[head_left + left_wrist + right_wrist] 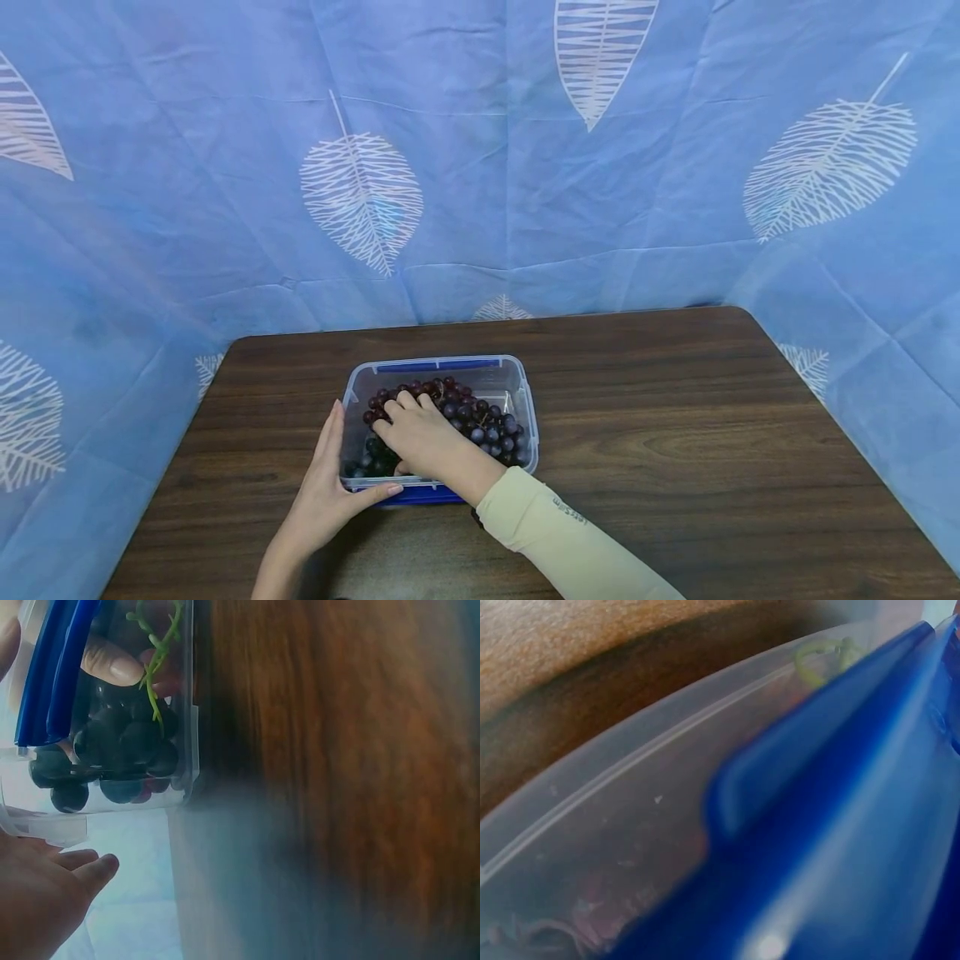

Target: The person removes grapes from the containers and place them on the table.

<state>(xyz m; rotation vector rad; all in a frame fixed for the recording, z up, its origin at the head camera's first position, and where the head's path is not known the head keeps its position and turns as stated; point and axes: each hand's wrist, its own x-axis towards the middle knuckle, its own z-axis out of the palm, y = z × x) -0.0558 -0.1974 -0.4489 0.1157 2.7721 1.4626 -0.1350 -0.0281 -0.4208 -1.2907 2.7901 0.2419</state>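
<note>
A clear plastic container [534, 417] with blue clips holds bunches of red grapes [450, 385] and dark purple grapes [491, 433]. Over its left half, my right hand [420, 435] reaches inside, fingers bent down among the grapes. Through the clear wall in the left wrist view, the right thumb [120, 666] meets a green stem [157, 664] above dark grapes [139, 746]. My left hand [326, 496] lies at the container's front left corner, straight fingers along the left side and thumb stretched along the front edge. A blue clip [802, 825] fills much of the right wrist view.
The container stands on a dark wooden table [675, 450] with a rounded far corner. A blue cloth [465, 183] printed with white leaves hangs behind the table and down both sides. The right forearm's pale sleeve [570, 533] crosses the table's front.
</note>
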